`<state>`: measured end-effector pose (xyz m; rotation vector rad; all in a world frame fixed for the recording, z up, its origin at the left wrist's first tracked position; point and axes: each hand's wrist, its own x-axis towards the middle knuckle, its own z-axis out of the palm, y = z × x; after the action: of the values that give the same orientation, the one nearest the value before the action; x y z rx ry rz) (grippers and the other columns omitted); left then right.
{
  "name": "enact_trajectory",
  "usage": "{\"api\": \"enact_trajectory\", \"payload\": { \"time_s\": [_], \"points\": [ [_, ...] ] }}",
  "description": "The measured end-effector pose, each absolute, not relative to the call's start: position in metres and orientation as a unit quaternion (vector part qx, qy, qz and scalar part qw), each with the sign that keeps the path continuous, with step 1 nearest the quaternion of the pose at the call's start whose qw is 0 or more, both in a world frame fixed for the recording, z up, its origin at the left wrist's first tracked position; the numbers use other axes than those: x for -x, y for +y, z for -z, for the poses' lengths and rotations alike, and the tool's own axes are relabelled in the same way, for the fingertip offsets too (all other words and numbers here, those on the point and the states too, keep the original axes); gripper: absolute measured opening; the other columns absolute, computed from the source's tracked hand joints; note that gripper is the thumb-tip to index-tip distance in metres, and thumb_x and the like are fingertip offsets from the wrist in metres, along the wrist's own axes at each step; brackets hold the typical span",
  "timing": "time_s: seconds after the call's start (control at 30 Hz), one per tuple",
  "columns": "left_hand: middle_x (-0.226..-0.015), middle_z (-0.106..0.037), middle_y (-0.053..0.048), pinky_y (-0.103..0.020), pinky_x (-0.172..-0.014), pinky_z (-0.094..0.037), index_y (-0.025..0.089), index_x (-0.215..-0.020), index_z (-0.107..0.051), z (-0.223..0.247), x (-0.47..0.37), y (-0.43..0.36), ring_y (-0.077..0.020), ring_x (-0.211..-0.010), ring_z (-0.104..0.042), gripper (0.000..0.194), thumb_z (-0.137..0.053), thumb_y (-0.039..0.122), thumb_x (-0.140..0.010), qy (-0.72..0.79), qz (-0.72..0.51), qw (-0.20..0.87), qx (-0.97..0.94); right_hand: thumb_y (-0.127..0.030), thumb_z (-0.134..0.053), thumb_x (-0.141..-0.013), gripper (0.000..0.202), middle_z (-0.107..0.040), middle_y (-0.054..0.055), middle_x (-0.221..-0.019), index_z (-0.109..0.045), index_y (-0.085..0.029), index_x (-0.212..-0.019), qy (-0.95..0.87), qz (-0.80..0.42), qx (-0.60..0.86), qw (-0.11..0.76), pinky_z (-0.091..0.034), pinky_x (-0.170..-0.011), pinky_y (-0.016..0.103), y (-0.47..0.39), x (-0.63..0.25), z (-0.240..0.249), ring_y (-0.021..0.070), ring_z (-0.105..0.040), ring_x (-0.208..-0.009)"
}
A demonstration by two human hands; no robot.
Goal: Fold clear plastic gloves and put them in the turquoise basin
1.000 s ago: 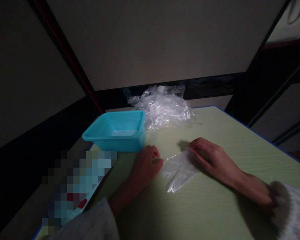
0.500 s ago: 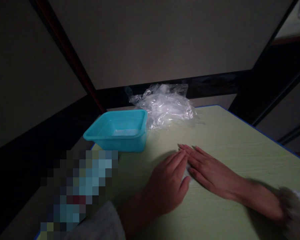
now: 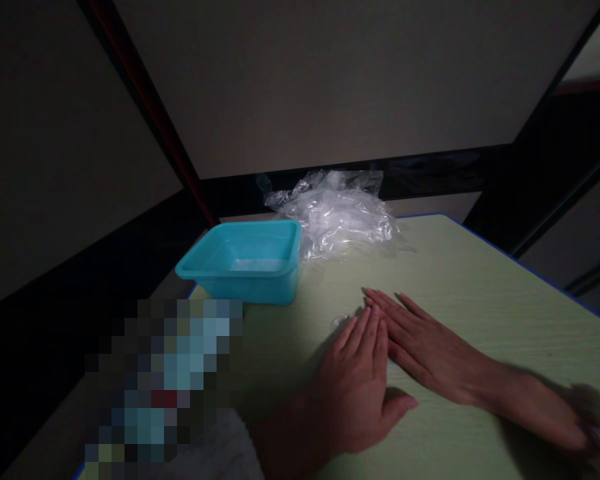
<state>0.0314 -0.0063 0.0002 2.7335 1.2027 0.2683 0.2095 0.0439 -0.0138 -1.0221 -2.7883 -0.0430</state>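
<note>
My left hand (image 3: 357, 380) lies palm down on the pale green tabletop (image 3: 460, 280), its fingers stretched out and the thumb spread to the right. Flat beside it rests my right hand (image 3: 425, 340), fingers extended toward the far left. The fingertips of both hands meet near the middle of the table. A small piece of clear plastic (image 3: 339, 324) peeks out at the left hand's fingertips; the rest of it is hidden under the hand. Neither hand grips anything that I can see.
A turquoise plastic basin (image 3: 247, 287) stands at the table's left edge. Behind it, to the right, lies a crumpled heap of clear plastic bags (image 3: 337, 217). A pixelated patch (image 3: 175, 373) covers something at the left front. A panelled wall (image 3: 330, 87) rises behind the table.
My left hand has flattened, its fingers straightening and its thumb moving outward to the right. Clear plastic now shows beyond its fingertips. The right hand stays flat; the view has shifted slightly.
</note>
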Motion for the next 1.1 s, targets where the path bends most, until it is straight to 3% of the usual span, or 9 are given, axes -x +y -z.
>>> {"api": "enact_trajectory", "payload": {
  "time_s": [0.27, 0.63, 0.83, 1.1],
  "points": [
    [-0.148, -0.008, -0.022, -0.042, -0.113, -0.012, -0.003, -0.140, -0.021, 0.004, -0.031, -0.008, -0.0303, -0.137, -0.002, 0.078, -0.026, 0.057, -0.090, 0.432, -0.081, 0.082, -0.895, -0.038, -0.022, -0.096, 0.053, -0.025, 0.015, -0.147, -0.025, -0.010, -0.142, -0.935, 0.034, 0.343, 0.082, -0.025, -0.107, 0.050, 0.045, -0.211, 0.017, 0.0245, -0.018, -0.135],
    [-0.146, -0.011, -0.024, -0.044, -0.112, -0.014, -0.004, -0.138, -0.026, -0.001, -0.031, -0.010, -0.0323, -0.136, -0.005, 0.078, -0.028, 0.057, -0.090, 0.445, -0.067, 0.092, -0.888, -0.039, -0.023, -0.096, 0.062, -0.023, 0.016, -0.147, 0.014, -0.018, -0.142, -0.932, 0.059, 0.343, 0.099, -0.031, -0.103, 0.053, 0.046, -0.215, 0.019, 0.0257, -0.024, -0.133],
    [-0.146, -0.012, -0.026, -0.044, -0.112, -0.014, -0.004, -0.137, -0.027, 0.003, -0.030, -0.011, -0.0330, -0.136, -0.005, 0.077, -0.026, 0.057, -0.090, 0.435, -0.086, 0.065, -0.894, -0.040, -0.022, -0.096, 0.062, -0.022, 0.015, -0.147, 0.016, -0.021, -0.141, -0.929, 0.051, 0.354, 0.090, -0.031, -0.102, 0.055, 0.049, -0.220, 0.019, 0.0258, -0.025, -0.133],
    [-0.146, -0.011, -0.024, -0.042, -0.112, -0.016, -0.004, -0.138, -0.025, -0.002, -0.028, -0.012, -0.0320, -0.136, -0.005, 0.076, -0.025, 0.056, -0.091, 0.436, -0.086, 0.077, -0.892, -0.045, -0.022, -0.095, 0.060, -0.023, 0.010, -0.147, 0.007, -0.023, -0.143, -0.915, 0.021, 0.393, 0.092, -0.027, -0.104, 0.055, 0.051, -0.225, 0.020, 0.0251, -0.025, -0.132]
  ]
}}
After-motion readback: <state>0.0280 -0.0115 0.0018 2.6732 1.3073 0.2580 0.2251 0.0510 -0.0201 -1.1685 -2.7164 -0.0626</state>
